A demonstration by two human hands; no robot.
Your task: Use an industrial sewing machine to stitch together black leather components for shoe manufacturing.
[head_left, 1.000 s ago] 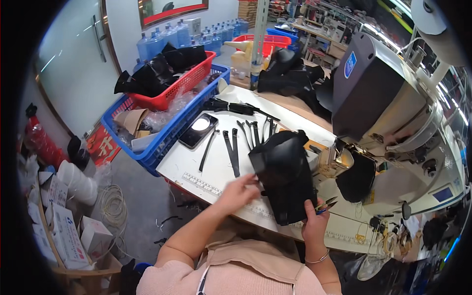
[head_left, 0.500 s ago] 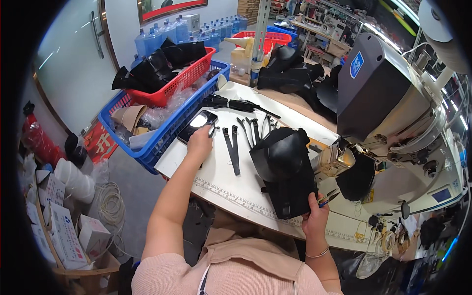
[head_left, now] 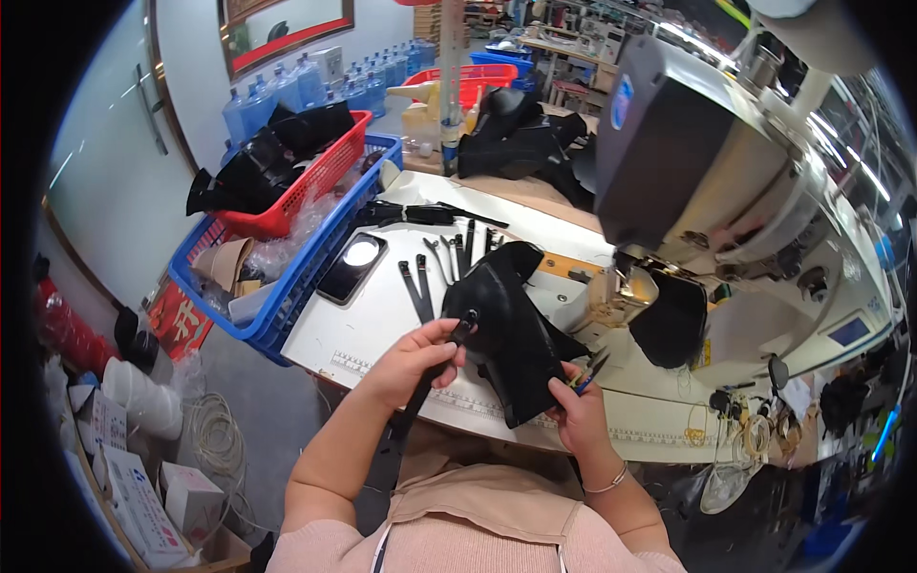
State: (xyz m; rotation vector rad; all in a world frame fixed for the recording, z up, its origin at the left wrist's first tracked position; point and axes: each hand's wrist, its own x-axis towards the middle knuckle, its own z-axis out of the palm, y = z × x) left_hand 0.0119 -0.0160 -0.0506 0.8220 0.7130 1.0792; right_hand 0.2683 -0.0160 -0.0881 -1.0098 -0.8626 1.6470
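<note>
Your left hand [head_left: 413, 358] has its fingers curled tight, pinching a narrow, flat black strap [head_left: 427, 384] that hangs down over the table's front edge. Your right hand [head_left: 576, 413] is closed on small snips [head_left: 590, 371] and on the lower edge of the black leather piece [head_left: 511, 329]. That piece is matte, folded and curved, lying on the white worktable [head_left: 382, 306] beside more straps [head_left: 417, 286].

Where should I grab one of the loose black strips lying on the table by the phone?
Take a black strip near its far end by pinching across its narrow width from above. The strips lie flat and side by side, so the edges give little purchase except at a free end. Come from the phone side: the left hand and black leather piece crowd the near ends.
</note>
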